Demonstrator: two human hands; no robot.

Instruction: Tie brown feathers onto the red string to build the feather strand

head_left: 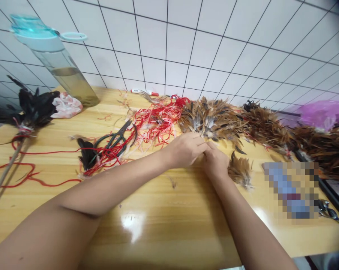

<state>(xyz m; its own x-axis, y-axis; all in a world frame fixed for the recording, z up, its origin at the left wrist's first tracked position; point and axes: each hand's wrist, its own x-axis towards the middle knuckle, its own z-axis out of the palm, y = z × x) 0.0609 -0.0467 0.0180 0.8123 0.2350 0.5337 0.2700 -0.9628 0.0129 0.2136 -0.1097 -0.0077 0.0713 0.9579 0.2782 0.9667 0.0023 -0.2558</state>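
Observation:
My left hand [185,150] and my right hand [216,161] meet in the middle of the table, backs upward, fingers curled and pressed together. Whatever lies between them is hidden by the knuckles. Just beyond them spreads a large pile of brown feathers [211,116], pale at the quill ends. A small tuft of brown feathers [240,170] rests beside my right wrist. To the left of my left hand is a tangle of red and pale strings [158,122]. Black-handled scissors [113,140] lie partly under red strings, next to a dark feather tuft [87,153].
A stick with black feathers [36,107] tied on stands at the left. Behind it are a tall bottle [71,80] and crumpled tissue [66,105]. A red-capped marker [144,92] lies by the tiled wall. More feather bundles [270,125] and a purple bag [327,114] fill the right.

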